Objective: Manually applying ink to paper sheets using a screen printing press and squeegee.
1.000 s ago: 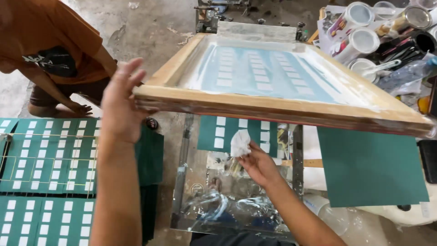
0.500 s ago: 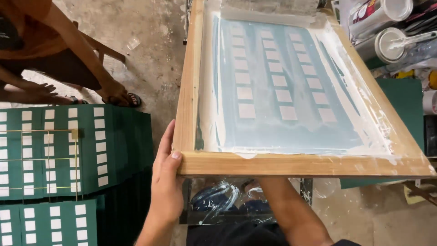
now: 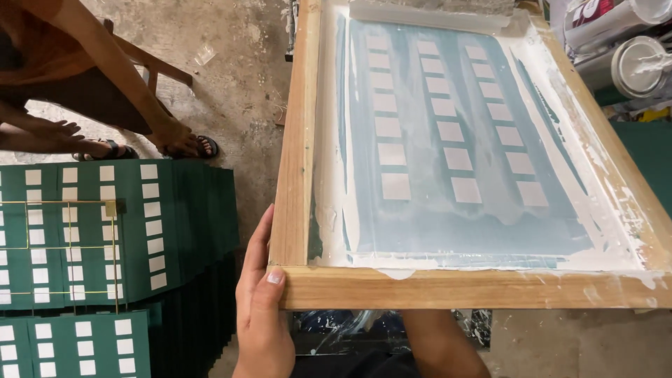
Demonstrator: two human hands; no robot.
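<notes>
A wooden screen-printing frame (image 3: 455, 289) lies almost flat in front of me. Its blue-green mesh (image 3: 448, 140) carries three columns of pale rectangles and is smeared with white ink. A pale squeegee (image 3: 434, 14) rests across the far end. My left hand (image 3: 262, 315) grips the near-left corner, thumb on top of the rail. My right forearm (image 3: 437, 343) reaches under the near rail, and the hand itself is hidden beneath the frame.
Stacks of green sheets printed with white squares (image 3: 105, 231) lie on the floor at left, with a thin metal guide on top. Another person (image 3: 84, 91) crouches at the far left, hands on the concrete. Ink cans (image 3: 630, 49) stand at the far right above another green sheet (image 3: 647, 161).
The frame has come down from a raised tilt to nearly flat. My left hand slid to the near-left corner. My right hand, which held a white cloth beneath, is now hidden.
</notes>
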